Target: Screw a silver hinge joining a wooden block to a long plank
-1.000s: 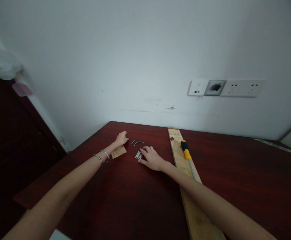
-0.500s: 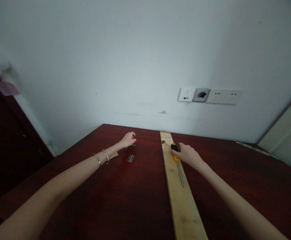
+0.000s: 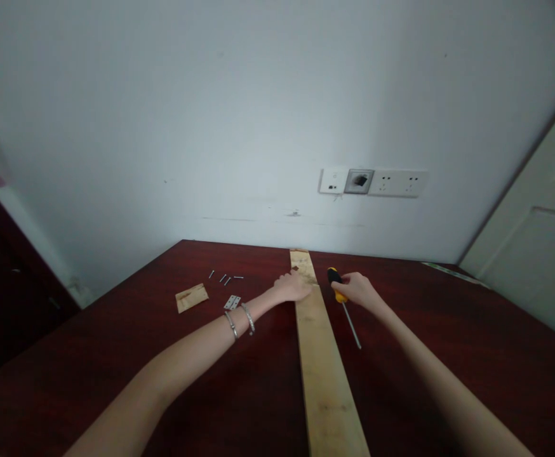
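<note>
A long pale wooden plank [image 3: 322,368] lies on the dark red table [image 3: 449,355], running away from me. My left hand [image 3: 294,287] rests on the plank's far end with fingers curled, and I cannot make out anything in it. My right hand [image 3: 357,289] is wrapped round the yellow and black handle of a screwdriver [image 3: 341,304], just right of the plank, with its metal shaft pointing back toward me over the table. Left of my left forearm lie a small metal hinge [image 3: 232,302], several loose screws [image 3: 225,278] and a small piece of wood [image 3: 191,297].
A white wall rises behind the table, with a row of sockets [image 3: 373,182]. A pale door [image 3: 534,241] stands at the right. Dark furniture [image 3: 1,266] sits at the left.
My left hand left the screws and moved right onto the plank's far end. My right hand took hold of the screwdriver and moved it off the plank to its right. The view has turned right.
</note>
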Action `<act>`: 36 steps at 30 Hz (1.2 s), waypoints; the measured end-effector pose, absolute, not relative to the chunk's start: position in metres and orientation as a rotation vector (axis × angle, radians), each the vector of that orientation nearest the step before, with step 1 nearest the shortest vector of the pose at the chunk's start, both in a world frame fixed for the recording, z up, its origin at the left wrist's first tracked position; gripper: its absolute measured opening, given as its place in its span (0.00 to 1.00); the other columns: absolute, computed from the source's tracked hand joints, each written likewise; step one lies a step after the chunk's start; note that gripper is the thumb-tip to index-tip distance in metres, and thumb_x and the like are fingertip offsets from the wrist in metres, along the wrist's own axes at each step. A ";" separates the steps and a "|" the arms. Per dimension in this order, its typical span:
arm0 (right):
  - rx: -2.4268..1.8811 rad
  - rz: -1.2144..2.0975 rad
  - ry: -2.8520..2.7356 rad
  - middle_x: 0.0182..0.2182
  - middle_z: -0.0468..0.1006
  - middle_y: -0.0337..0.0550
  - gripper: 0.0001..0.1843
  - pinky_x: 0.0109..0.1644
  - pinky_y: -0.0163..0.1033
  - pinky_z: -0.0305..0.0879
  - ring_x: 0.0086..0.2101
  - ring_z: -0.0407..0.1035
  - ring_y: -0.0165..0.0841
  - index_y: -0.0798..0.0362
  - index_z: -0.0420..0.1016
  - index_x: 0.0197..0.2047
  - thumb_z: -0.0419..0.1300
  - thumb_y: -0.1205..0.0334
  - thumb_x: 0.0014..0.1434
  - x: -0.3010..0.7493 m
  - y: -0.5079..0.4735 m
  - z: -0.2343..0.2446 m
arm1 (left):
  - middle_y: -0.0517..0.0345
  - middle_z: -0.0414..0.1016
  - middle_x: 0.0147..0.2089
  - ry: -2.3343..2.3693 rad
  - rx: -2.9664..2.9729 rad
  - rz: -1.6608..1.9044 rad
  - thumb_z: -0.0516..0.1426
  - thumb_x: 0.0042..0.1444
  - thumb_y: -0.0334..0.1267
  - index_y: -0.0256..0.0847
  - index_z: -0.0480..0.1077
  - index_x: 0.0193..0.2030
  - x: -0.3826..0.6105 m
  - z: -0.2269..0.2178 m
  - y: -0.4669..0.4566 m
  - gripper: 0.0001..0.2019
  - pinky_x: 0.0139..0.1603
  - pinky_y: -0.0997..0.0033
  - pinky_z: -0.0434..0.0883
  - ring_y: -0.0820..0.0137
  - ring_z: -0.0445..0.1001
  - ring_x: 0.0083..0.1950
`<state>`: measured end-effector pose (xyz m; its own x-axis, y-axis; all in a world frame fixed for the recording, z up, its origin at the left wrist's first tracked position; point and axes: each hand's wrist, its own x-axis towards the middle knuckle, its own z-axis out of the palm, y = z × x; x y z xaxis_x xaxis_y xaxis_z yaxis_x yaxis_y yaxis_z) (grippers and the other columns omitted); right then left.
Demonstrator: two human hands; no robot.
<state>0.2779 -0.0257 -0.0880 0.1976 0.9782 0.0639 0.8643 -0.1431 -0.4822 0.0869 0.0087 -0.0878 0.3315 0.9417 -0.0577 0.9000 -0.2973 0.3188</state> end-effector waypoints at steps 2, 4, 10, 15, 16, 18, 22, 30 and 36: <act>-2.087 0.393 -1.644 0.28 0.81 0.49 0.21 0.29 0.31 0.63 0.29 0.75 0.35 0.61 0.80 0.41 0.56 0.54 0.52 0.295 -0.032 -0.085 | 0.30 0.64 0.60 1.694 2.309 0.173 0.55 0.43 0.66 0.30 0.53 0.65 0.105 -0.093 -0.004 0.49 0.52 0.51 0.67 0.42 0.65 0.59; -2.098 0.397 -1.593 0.29 0.81 0.50 0.22 0.29 0.32 0.63 0.29 0.75 0.35 0.62 0.80 0.42 0.56 0.54 0.52 0.307 -0.038 -0.084 | 0.28 0.62 0.61 1.780 2.347 0.073 0.54 0.41 0.70 0.31 0.48 0.67 0.120 -0.096 -0.013 0.55 0.52 0.50 0.67 0.41 0.63 0.59; -2.099 0.430 -1.550 0.29 0.81 0.51 0.23 0.26 0.33 0.63 0.25 0.74 0.35 0.64 0.79 0.43 0.56 0.54 0.52 0.320 -0.050 -0.086 | 0.23 0.59 0.62 1.873 2.296 -0.151 0.58 0.39 0.67 0.29 0.39 0.70 0.141 -0.090 -0.022 0.59 0.45 0.48 0.70 0.37 0.61 0.60; -2.083 0.452 -1.537 0.30 0.81 0.52 0.23 0.25 0.33 0.63 0.24 0.73 0.34 0.64 0.79 0.44 0.56 0.55 0.52 0.316 -0.054 -0.086 | 0.21 0.57 0.61 1.833 2.295 0.014 0.60 0.41 0.61 0.24 0.41 0.69 0.137 -0.090 -0.024 0.58 0.48 0.51 0.69 0.39 0.60 0.60; -2.074 0.464 -1.540 0.29 0.81 0.52 0.23 0.25 0.32 0.63 0.23 0.73 0.33 0.63 0.79 0.44 0.56 0.55 0.52 0.315 -0.054 -0.086 | 0.21 0.57 0.61 1.832 2.288 0.055 0.60 0.41 0.61 0.24 0.41 0.68 0.135 -0.092 -0.024 0.57 0.49 0.52 0.68 0.39 0.60 0.60; -2.052 0.493 -1.550 0.28 0.81 0.50 0.23 0.24 0.32 0.63 0.21 0.71 0.32 0.62 0.78 0.44 0.56 0.55 0.51 0.314 -0.054 -0.085 | 0.23 0.58 0.61 1.830 2.271 0.113 0.61 0.40 0.60 0.25 0.42 0.68 0.130 -0.094 -0.025 0.57 0.50 0.51 0.67 0.40 0.61 0.60; -2.012 0.536 -1.572 0.26 0.80 0.48 0.22 0.23 0.32 0.64 0.19 0.70 0.31 0.62 0.78 0.44 0.56 0.55 0.51 0.312 -0.055 -0.083 | 0.26 0.58 0.61 1.759 2.308 0.225 0.61 0.38 0.61 0.30 0.46 0.66 0.117 -0.090 -0.023 0.54 0.51 0.51 0.66 0.41 0.61 0.59; -1.920 0.584 -1.737 0.23 0.79 0.44 0.17 0.22 0.30 0.62 0.20 0.71 0.29 0.60 0.79 0.37 0.56 0.57 0.52 0.282 -0.054 -0.089 | 0.33 0.63 0.56 1.767 2.376 0.551 0.60 0.40 0.59 0.35 0.50 0.61 0.073 -0.022 -0.011 0.46 0.48 0.53 0.66 0.43 0.63 0.57; -1.788 0.531 -2.018 0.25 0.79 0.46 0.10 0.27 0.31 0.59 0.28 0.72 0.32 0.57 0.76 0.27 0.59 0.58 0.49 0.219 -0.049 -0.103 | 0.36 0.63 0.55 1.845 2.503 0.790 0.62 0.42 0.54 0.35 0.48 0.63 0.031 0.040 0.001 0.46 0.48 0.54 0.65 0.44 0.61 0.56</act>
<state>0.2194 -0.0491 -0.1028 -0.1087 0.9933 0.0396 0.8450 0.1134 -0.5226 0.0313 0.0007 0.0403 0.2183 0.8799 0.4220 0.9126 -0.3372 0.2311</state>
